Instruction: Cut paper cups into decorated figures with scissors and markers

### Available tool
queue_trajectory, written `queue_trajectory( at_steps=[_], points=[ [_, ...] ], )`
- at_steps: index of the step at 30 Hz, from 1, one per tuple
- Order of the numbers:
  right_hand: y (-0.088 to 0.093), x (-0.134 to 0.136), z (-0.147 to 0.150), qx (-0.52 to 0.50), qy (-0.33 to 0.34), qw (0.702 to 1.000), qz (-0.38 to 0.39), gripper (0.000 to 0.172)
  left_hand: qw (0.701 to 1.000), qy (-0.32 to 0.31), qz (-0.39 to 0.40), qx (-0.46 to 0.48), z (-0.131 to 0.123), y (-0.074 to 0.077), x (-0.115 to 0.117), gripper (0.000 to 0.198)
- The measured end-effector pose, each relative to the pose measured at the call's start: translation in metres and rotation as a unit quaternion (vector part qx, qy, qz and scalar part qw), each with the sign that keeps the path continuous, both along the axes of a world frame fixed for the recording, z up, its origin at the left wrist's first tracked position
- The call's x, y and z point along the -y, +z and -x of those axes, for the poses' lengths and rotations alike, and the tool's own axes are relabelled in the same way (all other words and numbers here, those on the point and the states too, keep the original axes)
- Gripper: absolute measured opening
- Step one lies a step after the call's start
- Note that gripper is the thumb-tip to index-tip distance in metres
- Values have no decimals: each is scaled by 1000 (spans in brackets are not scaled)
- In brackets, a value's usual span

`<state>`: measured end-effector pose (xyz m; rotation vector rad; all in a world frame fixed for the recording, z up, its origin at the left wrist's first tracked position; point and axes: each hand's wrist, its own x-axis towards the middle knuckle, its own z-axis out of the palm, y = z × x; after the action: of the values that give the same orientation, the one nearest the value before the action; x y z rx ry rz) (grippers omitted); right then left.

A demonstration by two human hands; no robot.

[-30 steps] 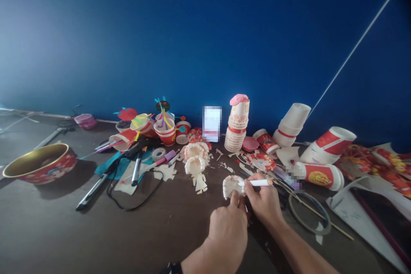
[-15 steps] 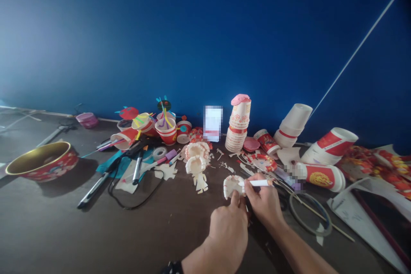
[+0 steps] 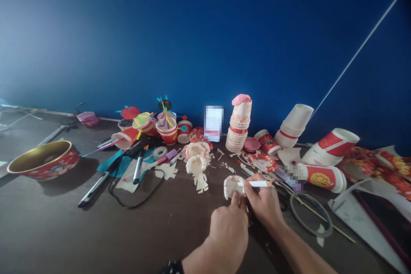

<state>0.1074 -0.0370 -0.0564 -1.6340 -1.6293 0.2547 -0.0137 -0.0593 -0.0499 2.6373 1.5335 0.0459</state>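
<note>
My left hand [image 3: 228, 229] reaches in from the bottom, index finger pressed on a small white paper cut-out [image 3: 231, 185] with a scalloped rim, holding it to the table. The other fingers are curled, and part of the cut-out is hidden under them. In my right hand [image 3: 265, 201] is a white marker [image 3: 258, 184], pinched with its tip at the right side of the cut-out. Left of it lies a paper doll figure [image 3: 201, 182] with a cup-like scalloped head [image 3: 195, 165].
Behind stand a tall stack of paper cups [image 3: 237, 135] and a blurred phone [image 3: 213, 123]. Decorated cups [image 3: 167, 130], markers [image 3: 138, 169] and a floral bowl [image 3: 45, 169] are on the left. Tipped cups [image 3: 324, 176], a tape ring [image 3: 311, 216] and a dark tablet [image 3: 382, 214] lie right.
The view shifts very slightly. My right hand tilts the marker a little, its tip staying on the cut-out, while my left hand keeps its place.
</note>
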Motion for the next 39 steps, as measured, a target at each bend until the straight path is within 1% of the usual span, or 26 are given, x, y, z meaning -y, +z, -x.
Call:
queue_trajectory(
  at_steps=[5,11,20,30,39],
  points=[
    [1,0,0,1,5,1000,-2,20,1000,2,15,-1,1,2,0,40],
    [0,1,0,6,1,1000,-2,18,1000,0,15,-7,0,3,0,41],
    [1,1,2,15,0,1000,-7,18,999,-3,29,-17,1,8,0,43],
    [2,3,3,53,-29,998,-22,18,999,-3,32,-44,1,12,1,44],
    [3,3,3,81,-50,995,-35,17,999,-3,21,-24,1,10,2,41]
  ],
)
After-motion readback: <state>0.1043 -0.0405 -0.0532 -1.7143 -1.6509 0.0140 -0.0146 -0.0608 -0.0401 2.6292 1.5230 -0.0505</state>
